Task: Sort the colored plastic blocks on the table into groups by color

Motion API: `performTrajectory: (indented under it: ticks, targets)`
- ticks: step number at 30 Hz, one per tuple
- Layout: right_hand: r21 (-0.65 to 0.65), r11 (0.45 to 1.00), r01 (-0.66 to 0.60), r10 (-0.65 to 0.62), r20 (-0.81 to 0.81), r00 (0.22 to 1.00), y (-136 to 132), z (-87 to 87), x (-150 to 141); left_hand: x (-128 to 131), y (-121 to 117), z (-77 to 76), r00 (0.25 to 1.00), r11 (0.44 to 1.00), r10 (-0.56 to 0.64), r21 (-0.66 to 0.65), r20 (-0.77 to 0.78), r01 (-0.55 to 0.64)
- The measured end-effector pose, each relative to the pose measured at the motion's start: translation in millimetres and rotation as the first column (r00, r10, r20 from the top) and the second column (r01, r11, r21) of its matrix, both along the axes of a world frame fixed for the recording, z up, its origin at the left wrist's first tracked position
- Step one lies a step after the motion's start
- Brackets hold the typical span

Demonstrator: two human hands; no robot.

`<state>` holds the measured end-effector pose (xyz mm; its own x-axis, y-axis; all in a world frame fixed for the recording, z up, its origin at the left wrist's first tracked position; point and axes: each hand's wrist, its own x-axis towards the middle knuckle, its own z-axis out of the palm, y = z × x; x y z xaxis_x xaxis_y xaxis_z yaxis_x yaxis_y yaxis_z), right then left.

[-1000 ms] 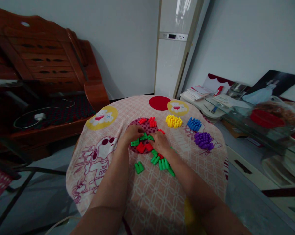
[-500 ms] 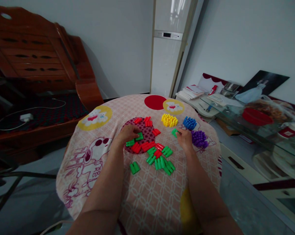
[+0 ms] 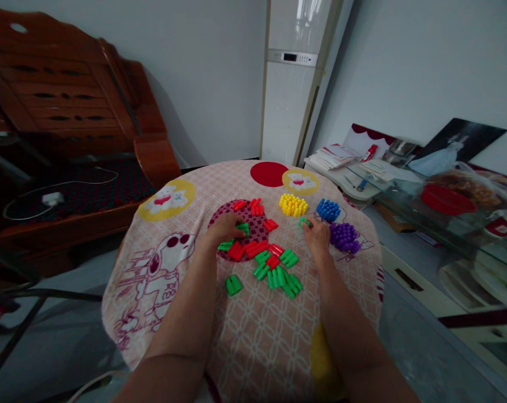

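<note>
Head view, the only one I have: the right hand (image 3: 318, 238) is closed on a small green block (image 3: 303, 221), pinched at thumb and fingertips, at the right of the table near the yellow cluster (image 3: 293, 205) and the purple cluster (image 3: 344, 238), with the blue cluster (image 3: 328, 210) beyond. The left hand (image 3: 228, 228) is over the dark red patterned circle, fingertips at a second green block (image 3: 244, 228); I cannot tell whether it is pinched or only touched. Loose red blocks (image 3: 257, 249) and further green blocks lie flat on the tablecloth (image 3: 257, 336) between and nearer than the hands, several touching; one lone green block (image 3: 233, 285) rests apart, toward the near left. Handling estimate: the blocks look like moulded plastic, so I expect them light and stiff, with little give under a pinch and small risk of breakage. Surfaces show a slight gloss; I would allow for some slip on the rounded ribs. Best hold, in my judgement: thumb and forefinger across opposite long sides, leaving the ends free. For blocks lying flat, I would come in from an exposed edge, since pressing from above may just skid them; the cloth is soft and could ruck under a dragging fingertip. Where blocks touch, a wide pinch may disturb a neighbour
</note>
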<state>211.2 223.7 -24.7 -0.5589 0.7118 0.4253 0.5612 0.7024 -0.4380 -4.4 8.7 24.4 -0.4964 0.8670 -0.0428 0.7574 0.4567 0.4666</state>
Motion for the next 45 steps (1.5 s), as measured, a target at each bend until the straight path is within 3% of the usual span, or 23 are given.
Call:
performTrajectory:
  ticks: [4, 7, 13, 19, 25, 31, 35, 39, 43, 45]
  targets:
    - [-0.034, 0.999, 0.019, -0.022, -0.089, 0.996, 2.0, -1.2, 1.3, 9.6, 13.5, 0.5, 0.994, 0.979, 0.047, 0.191, 0.095, -0.065]
    - [-0.075, 0.995, 0.067, -0.077, -0.138, 0.987, 6.8, -2.4, 2.0, 29.5, 36.6, 5.2, 0.992, 0.958, 0.066, 0.272, 0.107, -0.093]
    - [-0.184, 0.98, 0.07, -0.114, -0.241, 0.964, 12.7, -5.1, 3.3, 83.5, 102.0, 15.7, 0.996, 0.984, 0.07, 0.166, -0.06, -0.059]
    - [-0.161, 0.986, 0.052, -0.094, -0.267, 0.959, 11.4, -5.7, 2.8, 108.4, 139.3, -3.3, 0.978, 0.985, 0.134, 0.132, -0.157, -0.114]
    - [-0.146, 0.987, 0.063, -0.101, -0.268, 0.958, 11.2, -5.6, 1.5, 110.8, 138.3, -10.2, 0.996, 0.997, 0.075, -0.007, -0.052, -0.075]
    - [-0.161, 0.986, 0.046, -0.088, -0.267, 0.96, 13.0, -6.6, 1.5, 111.8, 128.2, -12.4, 0.995, 0.988, 0.087, 0.133, -0.042, -0.081]
    - [-0.159, 0.987, 0.034, -0.081, -0.294, 0.952, 14.4, -8.7, 1.0, 105.2, 120.7, -5.4, 0.993, 0.97, 0.101, 0.23, -0.069, -0.083]
    - [-0.154, 0.987, 0.039, -0.084, -0.3, 0.95, 14.4, -9.9, 0.1, 102.5, 118.1, 0.5, 0.985, 0.972, 0.007, 0.233, -0.172, 0.034]
    - [-0.171, 0.985, 0.03, -0.08, -0.293, 0.953, 14.3, -9.1, 0.8, 109.2, 121.3, -4.5, 0.964, 0.97, -0.151, 0.153, -0.218, 0.187]
    - [-0.177, 0.984, 0.018, -0.069, -0.289, 0.955, 14.5, -8.5, 1.6, 112.3, 123.3, -8.3, 0.964, 0.965, -0.172, 0.162, -0.205, 0.206]
